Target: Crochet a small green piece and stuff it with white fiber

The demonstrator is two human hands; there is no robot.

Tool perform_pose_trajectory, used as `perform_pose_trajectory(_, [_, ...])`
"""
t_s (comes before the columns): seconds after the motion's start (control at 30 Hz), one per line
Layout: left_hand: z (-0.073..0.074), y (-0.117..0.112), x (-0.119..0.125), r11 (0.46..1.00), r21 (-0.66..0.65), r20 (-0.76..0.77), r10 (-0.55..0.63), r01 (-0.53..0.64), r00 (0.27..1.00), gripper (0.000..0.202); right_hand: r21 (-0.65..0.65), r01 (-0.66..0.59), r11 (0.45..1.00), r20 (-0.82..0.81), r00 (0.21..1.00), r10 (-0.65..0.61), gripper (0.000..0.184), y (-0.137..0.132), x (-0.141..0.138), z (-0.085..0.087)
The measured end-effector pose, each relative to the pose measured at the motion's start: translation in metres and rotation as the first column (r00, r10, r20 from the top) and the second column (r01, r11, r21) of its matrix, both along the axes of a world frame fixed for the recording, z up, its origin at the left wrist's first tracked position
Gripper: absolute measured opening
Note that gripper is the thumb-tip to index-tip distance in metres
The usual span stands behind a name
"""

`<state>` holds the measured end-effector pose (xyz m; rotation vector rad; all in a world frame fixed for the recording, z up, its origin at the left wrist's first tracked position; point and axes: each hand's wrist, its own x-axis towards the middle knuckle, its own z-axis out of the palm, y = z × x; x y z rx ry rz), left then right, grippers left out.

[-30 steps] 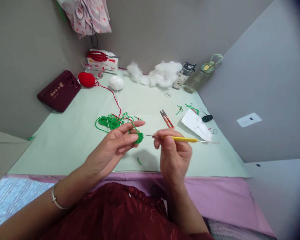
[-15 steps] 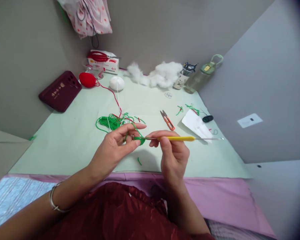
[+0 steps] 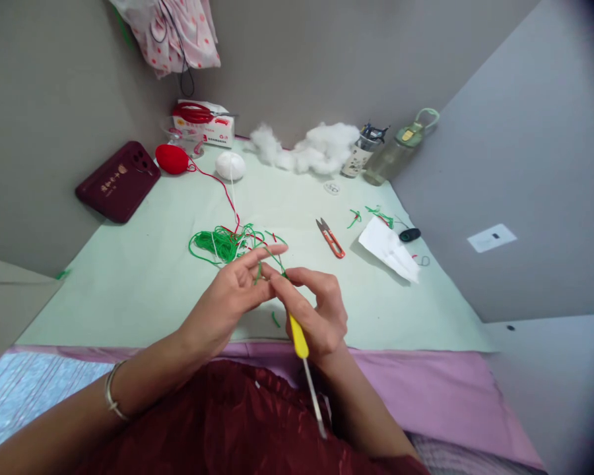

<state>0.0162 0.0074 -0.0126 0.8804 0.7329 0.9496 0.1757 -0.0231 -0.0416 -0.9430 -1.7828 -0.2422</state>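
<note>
Since the green stitch work [image 3: 259,271] is tiny, I hold it up off the desk [image 3: 129,290], close in front of me, resting on nothing.

Left hand [image 3: 228,300]: closed narrow, thumb and lower fingers pinching the work, index finger stretched out flat above it. A green strand runs over that finger, I'd say for tension. Most of the work is hidden between the fingertips, so I can't tell its shape.

Right hand [image 3: 321,311]: closed around the crochet hook [image 3: 298,335], gripped at the yellow sleeve, fingers curled. The hook is angled steeply, with the working end up at the pinch point, touching or just beside the work (tip itself hidden). The bare metal tail points back down toward my red top [image 3: 228,422]. The two hands touch at the fingertips, with the work right between them.

Feed: the strand leads from the pinch back to the loose green yarn tangle [image 3: 218,243] on the desk, just beyond the left fingertips. It's slack, probably so it pays out freely. A red strand crosses the tangle and runs to the red ball [image 3: 172,158] at far left, with the white ball [image 3: 230,165] beside it.

Thread snips [image 3: 330,237] lie just beyond the right hand, in easy reach. White paper [image 3: 389,247] is further right. Stuffing [image 3: 309,148] and two bottles [image 3: 395,153] sit at the back wall, well apart from the hands.
</note>
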Motion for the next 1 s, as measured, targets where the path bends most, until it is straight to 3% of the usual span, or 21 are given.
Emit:
perform_pose_trajectory(0.1, [0.004, 0.004, -0.004, 0.969, -0.201, 0.156, -0.115, 0.146, 0.981, 0.042, -0.119, -0.133, 0.984, -0.327, 0.941, 0.088, 0.026, 0.001, 0.001, 0.007])
perform_pose_trajectory(0.17, [0.006, 0.006, -0.006, 0.973, -0.203, 0.159, -0.081, 0.113, 0.984, 0.038, -0.140, -0.257, 0.956, -0.574, 0.808, 0.133, 0.023, 0.002, 0.001, 0.014])
perform_pose_trajectory(0.23, [0.008, 0.006, -0.005, 0.986, -0.141, 0.142, -0.072, 0.092, 0.987, 0.038, -0.160, -0.359, 0.919, -0.684, 0.712, 0.159, 0.021, 0.005, 0.000, 0.017])
perform_pose_trajectory(0.33, [0.005, 0.003, -0.001, 0.997, -0.033, 0.087, -0.064, 0.067, 0.994, 0.036, -0.234, -0.378, 0.896, -0.648, 0.747, 0.146, 0.018, 0.007, -0.002, 0.016])
perform_pose_trajectory(0.43, [0.002, 0.000, 0.003, 1.000, 0.024, 0.053, 0.011, -0.013, 0.999, 0.039, -0.252, -0.249, 0.935, -0.503, 0.859, 0.093, 0.021, 0.004, -0.003, 0.010])
perform_pose_trajectory(0.5, [0.001, 0.000, 0.004, 1.000, 0.000, 0.084, 0.026, -0.026, 0.996, 0.043, -0.177, -0.122, 0.977, -0.333, 0.941, 0.057, 0.027, 0.001, -0.004, 0.005])
perform_pose_trajectory(0.6, [0.003, 0.003, 0.003, 0.986, -0.143, 0.164, -0.061, 0.085, 0.985, 0.040, -0.050, -0.034, 0.998, -0.184, 0.983, 0.024, 0.034, -0.002, -0.004, 0.004])
perform_pose_trajectory(0.67, [0.006, 0.006, 0.000, 0.966, -0.217, 0.203, -0.096, 0.140, 0.974, 0.032, -0.077, -0.082, 0.994, -0.318, 0.947, 0.054, 0.030, -0.001, -0.002, 0.007])
perform_pose_trajectory(0.8, [0.006, 0.008, -0.004, 0.980, -0.176, 0.191, -0.056, 0.091, 0.980, 0.029, -0.180, -0.310, 0.934, -0.669, 0.735, 0.115, 0.021, 0.003, 0.000, 0.017])
perform_pose_trajectory(0.93, [0.000, 0.004, -0.003, 0.998, -0.007, 0.053, -0.058, 0.058, 0.997, 0.032, -0.305, -0.385, 0.871, -0.659, 0.745, 0.099, 0.016, 0.005, 0.002, 0.017])
perform_pose_trajectory(1.0, [-0.003, 0.003, -0.003, 0.996, 0.066, -0.022, -0.058, 0.059, 0.998, 0.030, -0.328, -0.444, 0.834, -0.707, 0.701, 0.095, 0.015, 0.005, 0.004, 0.015])
